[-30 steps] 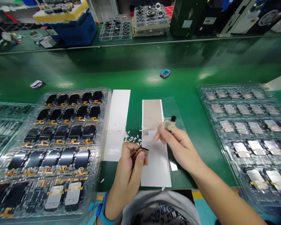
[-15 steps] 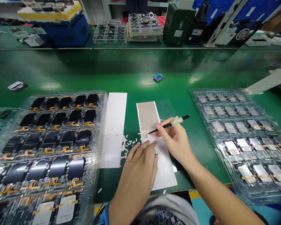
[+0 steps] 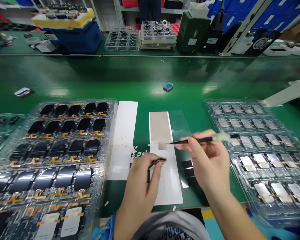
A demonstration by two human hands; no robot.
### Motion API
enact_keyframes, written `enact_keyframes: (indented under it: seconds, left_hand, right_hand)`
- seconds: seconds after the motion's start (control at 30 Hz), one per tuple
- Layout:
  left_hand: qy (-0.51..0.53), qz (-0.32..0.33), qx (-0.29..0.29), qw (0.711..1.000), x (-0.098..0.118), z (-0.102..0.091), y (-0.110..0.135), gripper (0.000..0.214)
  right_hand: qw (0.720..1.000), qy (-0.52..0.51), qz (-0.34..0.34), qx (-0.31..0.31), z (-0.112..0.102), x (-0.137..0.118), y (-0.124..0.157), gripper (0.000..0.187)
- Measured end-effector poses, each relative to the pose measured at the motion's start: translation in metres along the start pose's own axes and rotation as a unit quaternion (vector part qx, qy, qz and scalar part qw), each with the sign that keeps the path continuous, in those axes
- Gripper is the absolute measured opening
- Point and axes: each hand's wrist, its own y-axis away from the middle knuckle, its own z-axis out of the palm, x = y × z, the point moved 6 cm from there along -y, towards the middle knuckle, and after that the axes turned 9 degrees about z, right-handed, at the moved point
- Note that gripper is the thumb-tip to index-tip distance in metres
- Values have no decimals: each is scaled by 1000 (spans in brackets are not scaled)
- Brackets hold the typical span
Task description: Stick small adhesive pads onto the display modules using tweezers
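In my right hand (image 3: 210,156) are black tweezers (image 3: 193,140) with a pale lump wrapped near their back end. At their tip is a small beige-grey square piece (image 3: 162,145), over the lower end of the beige sticker area on a white backing sheet (image 3: 168,186). My left hand (image 3: 141,180) pinches a small, thin, dark part (image 3: 157,161) between thumb and index finger, above the same sheet. What kind of part that is cannot be made out. The right hand is slightly blurred.
On the left is a clear tray (image 3: 108,133) of black screens with orange flex cables; on the right, a clear tray (image 3: 212,110) of silver-backed modules. A white strip (image 3: 125,133) and paper scraps (image 3: 135,153) lie between. A small blue-and-purple case (image 3: 168,86) sits farther back.
My left hand has come up off the backing sheet and now pinches the dark part. The tweezers moved right, with the beige-grey square at their tip away from its earlier spot.
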Motion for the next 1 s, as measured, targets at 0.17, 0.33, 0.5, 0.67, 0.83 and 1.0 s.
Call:
enact_keyframes:
  seconds: [0.17,0.33,0.5,0.67,0.83,1.0]
  left_hand:
    - [259,-113,83,956,-6,-3,5,10]
    - [373,-139,84,914,1,5,6,14]
    - [394,-138,75,906,1,10,6,16]
    - [378,-164,93,906,-4,10,7,17]
    - [377,-144,94,910,-3,9,10,21]
    - [364,-136,98,916,-1,10,11,8]
  right_hand:
    - [997,2,-74,23,13,-4,34,9]
    - [998,-53,-44,5,22,8,41,17]
    - [994,-85,-64,-28,20,5,41,20]
    - [995,-88,-34,-45,20,11,40,17]
    - [996,-71,-38,-31,21,12,40,17]
    - [997,-61,-47,-31,20,12,40,18]
